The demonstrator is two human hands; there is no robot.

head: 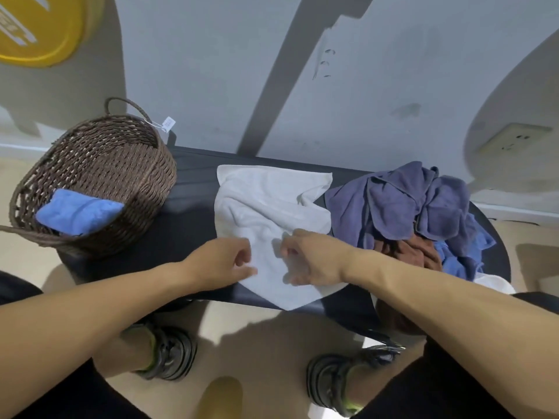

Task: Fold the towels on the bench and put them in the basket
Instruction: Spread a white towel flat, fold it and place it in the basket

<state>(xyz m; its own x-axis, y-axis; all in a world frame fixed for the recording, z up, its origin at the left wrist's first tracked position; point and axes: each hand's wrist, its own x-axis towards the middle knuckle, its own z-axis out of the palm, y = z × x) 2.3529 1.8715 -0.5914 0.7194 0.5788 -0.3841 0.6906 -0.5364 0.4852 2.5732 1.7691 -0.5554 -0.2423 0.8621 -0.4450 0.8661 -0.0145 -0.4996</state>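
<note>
Both hands are down on the white towel point(266, 213) at the centre of the frame. The left hand point(223, 261) lies on its lower left edge with loosely curled fingers, thumb toward the cloth; whether it actually pinches the fabric I cannot tell. The right hand point(308, 258) has its fingers bent over the lower middle of the towel; blur hides whether cloth is caught between them.

The towel itself is spread but rumpled across the dark bench point(187, 207), one corner drooping over the near edge. It looks soft, light and limp, so it should sag wherever it isn't supported. Best taken at corners or along a hem, one hand each, then smoothed flat before folding.

Right of it sits a heap of unfolded cloths: a purple towel point(402, 204) on top, a brown towel point(405, 252) under it, blue fabric point(462, 261) at the lower right. Plenty left, by the look of it.

At the left of the frame, the woven basket point(127, 164) stands on the bench end, a folded blue towel point(75, 213) already inside.
</note>
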